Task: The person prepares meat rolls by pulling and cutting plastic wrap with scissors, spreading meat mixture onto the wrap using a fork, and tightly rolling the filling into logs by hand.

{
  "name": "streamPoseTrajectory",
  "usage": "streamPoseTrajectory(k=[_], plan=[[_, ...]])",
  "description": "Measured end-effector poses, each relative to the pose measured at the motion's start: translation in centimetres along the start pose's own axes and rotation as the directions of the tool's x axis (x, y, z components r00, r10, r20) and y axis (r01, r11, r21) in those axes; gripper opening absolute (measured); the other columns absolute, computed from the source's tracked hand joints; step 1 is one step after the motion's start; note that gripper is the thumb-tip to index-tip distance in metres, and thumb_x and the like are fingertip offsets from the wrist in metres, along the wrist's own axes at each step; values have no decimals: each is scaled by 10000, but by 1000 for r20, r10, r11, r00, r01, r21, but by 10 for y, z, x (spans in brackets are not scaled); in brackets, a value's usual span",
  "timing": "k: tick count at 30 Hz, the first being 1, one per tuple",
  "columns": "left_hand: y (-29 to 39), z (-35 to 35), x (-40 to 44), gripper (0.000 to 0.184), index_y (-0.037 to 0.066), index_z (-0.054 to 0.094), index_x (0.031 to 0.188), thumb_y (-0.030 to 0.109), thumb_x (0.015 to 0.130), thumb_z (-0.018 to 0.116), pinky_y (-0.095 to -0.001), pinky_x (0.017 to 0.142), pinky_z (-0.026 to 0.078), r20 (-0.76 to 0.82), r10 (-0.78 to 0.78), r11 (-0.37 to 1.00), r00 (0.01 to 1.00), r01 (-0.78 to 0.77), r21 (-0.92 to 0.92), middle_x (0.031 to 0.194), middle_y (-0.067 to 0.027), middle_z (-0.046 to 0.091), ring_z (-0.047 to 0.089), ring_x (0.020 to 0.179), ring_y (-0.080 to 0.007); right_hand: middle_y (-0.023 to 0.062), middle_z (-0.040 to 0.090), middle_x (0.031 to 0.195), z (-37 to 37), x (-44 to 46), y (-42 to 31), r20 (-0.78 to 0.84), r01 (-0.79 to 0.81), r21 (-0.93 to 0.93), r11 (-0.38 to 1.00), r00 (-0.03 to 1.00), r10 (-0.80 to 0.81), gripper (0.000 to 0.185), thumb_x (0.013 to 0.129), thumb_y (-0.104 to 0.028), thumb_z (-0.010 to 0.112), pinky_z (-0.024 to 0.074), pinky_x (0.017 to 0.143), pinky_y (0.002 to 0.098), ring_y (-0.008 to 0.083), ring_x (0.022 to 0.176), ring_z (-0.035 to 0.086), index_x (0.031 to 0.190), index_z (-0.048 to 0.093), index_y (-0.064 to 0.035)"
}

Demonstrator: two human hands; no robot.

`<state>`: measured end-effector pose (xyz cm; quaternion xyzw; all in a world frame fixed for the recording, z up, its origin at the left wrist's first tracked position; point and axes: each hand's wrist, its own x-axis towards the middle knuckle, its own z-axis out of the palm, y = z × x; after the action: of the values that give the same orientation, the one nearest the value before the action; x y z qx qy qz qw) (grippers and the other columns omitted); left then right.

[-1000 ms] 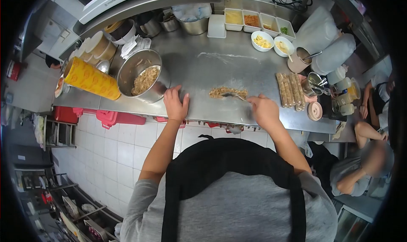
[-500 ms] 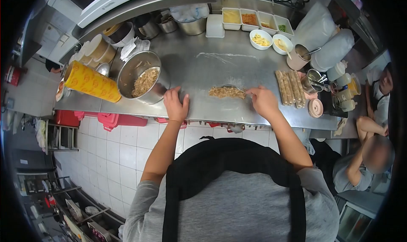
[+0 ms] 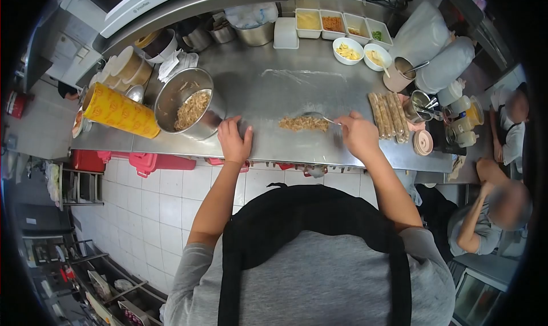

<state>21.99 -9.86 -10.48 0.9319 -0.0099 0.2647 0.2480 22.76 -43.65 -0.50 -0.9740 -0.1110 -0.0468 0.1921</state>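
Note:
My right hand [image 3: 359, 135] is closed round the handle of a metal spoon [image 3: 325, 119], whose head rests at the upper edge of a strip of brown shredded filling [image 3: 302, 124]. The strip lies on the steel counter [image 3: 257, 92]. Fingers apart, my left hand [image 3: 234, 140] rests on the counter's front edge, holding nothing. Just left of it stands a steel pot [image 3: 214, 120] with more of the filling [image 3: 192, 109] inside. Several wrapped rolls [image 3: 389, 118] lie side by side to the right of my right hand.
A yellow roll [image 3: 120, 110] lies left of the pot. White trays [image 3: 308, 33] and two small bowls [image 3: 347, 51] of ingredients stand at the back. Cups, bottles and a pink lid [image 3: 423, 142] are at the right. Two people [image 3: 474, 229] are beyond the counter's right end.
The spoon has shifted from the strip's lower side to its upper edge, and my right hand has turned slightly. My left hand stays on the edge. The people at the right have moved.

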Motion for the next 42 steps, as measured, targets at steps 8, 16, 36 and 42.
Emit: streamPoseTrajectory(k=[8,16,36,42], plan=[[2,-1,1,433,49,549,1154,259,799,683,-470,980,345,10,-3,1000,1000,3,15,1160,-155,530,440,1152,-365,110,615,851,7,-7,13,-68,-18,-51,999,998,15,203,822,-90,565,494,648,451,336,770,631,940,709,-171],[4,-2,1,402,33,566,1122,254,808,681,-461,954,364,-35,52,998,998,-50,45,1116,-171,552,473,1084,-369,149,666,976,7,-9,7,-47,-23,8,1000,999,24,218,824,-133,556,522,702,450,351,836,655,955,718,-197],[0,0,0,421,52,562,1128,275,793,682,-467,962,354,-30,23,1000,999,-22,22,1134,-159,529,452,1123,-357,134,623,837,5,-38,3,2,-30,93,995,1000,30,211,809,-76,571,498,662,437,347,746,623,954,704,-153],[4,0,1,416,54,572,1127,253,786,701,-462,967,361,-36,19,999,999,-18,41,1127,-150,547,464,1110,-358,138,621,829,-3,-44,21,-19,-55,127,990,998,58,203,800,-80,567,494,648,438,352,741,621,934,701,-154]])
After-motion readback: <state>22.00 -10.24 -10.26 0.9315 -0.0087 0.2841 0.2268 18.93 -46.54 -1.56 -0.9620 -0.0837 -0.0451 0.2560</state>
